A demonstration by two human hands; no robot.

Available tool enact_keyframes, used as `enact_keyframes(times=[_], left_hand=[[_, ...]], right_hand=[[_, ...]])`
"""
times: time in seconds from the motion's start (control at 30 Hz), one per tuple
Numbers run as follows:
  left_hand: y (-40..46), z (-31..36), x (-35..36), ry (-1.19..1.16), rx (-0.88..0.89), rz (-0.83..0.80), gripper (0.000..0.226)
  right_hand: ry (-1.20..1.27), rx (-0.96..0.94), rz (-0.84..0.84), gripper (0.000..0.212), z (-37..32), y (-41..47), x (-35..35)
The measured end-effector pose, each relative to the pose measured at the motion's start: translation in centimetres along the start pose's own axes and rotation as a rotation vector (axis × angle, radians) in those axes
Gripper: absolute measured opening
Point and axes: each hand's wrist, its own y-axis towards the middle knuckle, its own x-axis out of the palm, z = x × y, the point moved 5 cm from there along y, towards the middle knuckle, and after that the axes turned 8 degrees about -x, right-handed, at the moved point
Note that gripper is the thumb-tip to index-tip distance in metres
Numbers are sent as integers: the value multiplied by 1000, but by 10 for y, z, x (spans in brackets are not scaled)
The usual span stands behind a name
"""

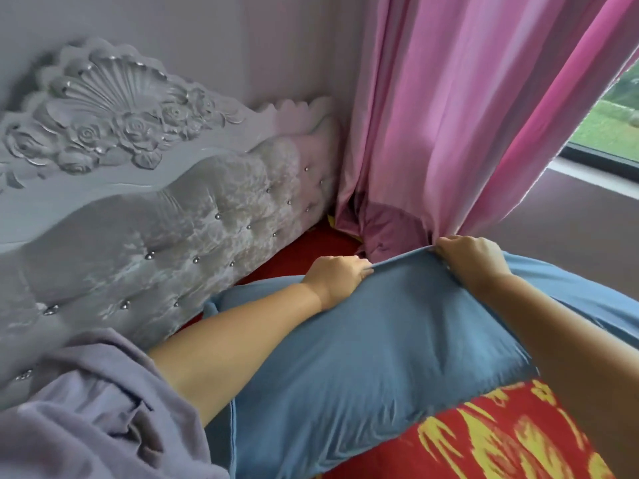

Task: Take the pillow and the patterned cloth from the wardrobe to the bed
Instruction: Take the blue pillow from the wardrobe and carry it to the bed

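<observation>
A blue pillow (373, 357) lies across the middle of the view, near the head of the bed. My left hand (335, 280) pinches its far edge from the left. My right hand (473, 259) grips the same far edge a little to the right. Both fists are closed on the blue fabric. A red cloth with a yellow pattern (491, 440) shows at the bottom right, under the pillow's near corner. Red fabric (304, 252) also shows beyond the pillow, by the headboard; whether it is the same cloth I cannot tell.
A grey carved and tufted headboard (145, 202) runs along the left. Pink curtains (460, 115) hang just behind the pillow, bunched at the bed's corner. A window (612, 119) is at the far right. My grey sleeve (86, 416) fills the bottom left.
</observation>
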Motion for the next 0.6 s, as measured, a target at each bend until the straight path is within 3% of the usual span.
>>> enact_keyframes(times=[0.1, 0.27, 0.6], left_hand=[[21, -37, 0, -46, -36, -38, 34], [48, -83, 6, -142, -93, -36, 37], [100, -122, 16, -203, -263, 110, 37]], right_hand=[[-67, -65, 1, 18, -17, 43, 0], [28, -80, -9, 16, -26, 98, 15], [16, -262, -38, 15, -21, 207, 34]])
